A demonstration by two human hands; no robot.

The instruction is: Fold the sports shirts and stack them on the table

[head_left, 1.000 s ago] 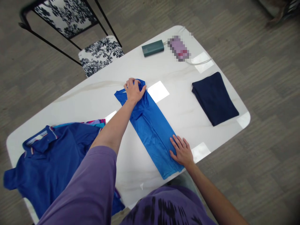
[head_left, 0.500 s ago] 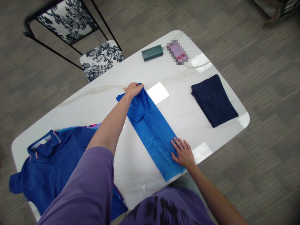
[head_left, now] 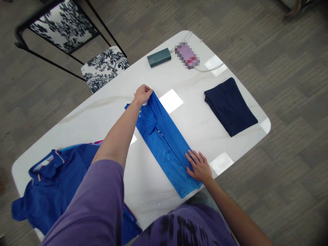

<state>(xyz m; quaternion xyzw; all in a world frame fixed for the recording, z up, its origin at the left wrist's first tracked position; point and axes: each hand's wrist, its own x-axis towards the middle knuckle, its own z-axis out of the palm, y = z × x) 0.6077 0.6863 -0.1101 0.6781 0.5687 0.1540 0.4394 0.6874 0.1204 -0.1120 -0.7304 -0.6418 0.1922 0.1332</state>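
Since the earlier frame, our left hand has drawn the far corner of the blue garment out straighter, so its long outer edge runs smoother and a small patterned strip shows in the slit midway. Our left thumb and fingertips pinch that corner; the other fingers curl in behind, and we cannot tell whether they touch cloth. Our right hand lies palm down with its fingers slightly spread, resting on the outer edge near the close end. Between them the garment lies long and narrow across the white table, its near end at the table's edge, with creases around the middle. We judge the step in hand to be straightening this long side; the next move calls for light tension at the pinch while the flat hand holds the near end, since too strong a pull could drag or skew the layers. Off to our right lies a folded navy cloth, apart from the garment. To our left a darker blue polo shirt spreads over other colourful cloth. Further out sit a green power bank, a blurred pinkish thing with a cable, and a patterned chair.
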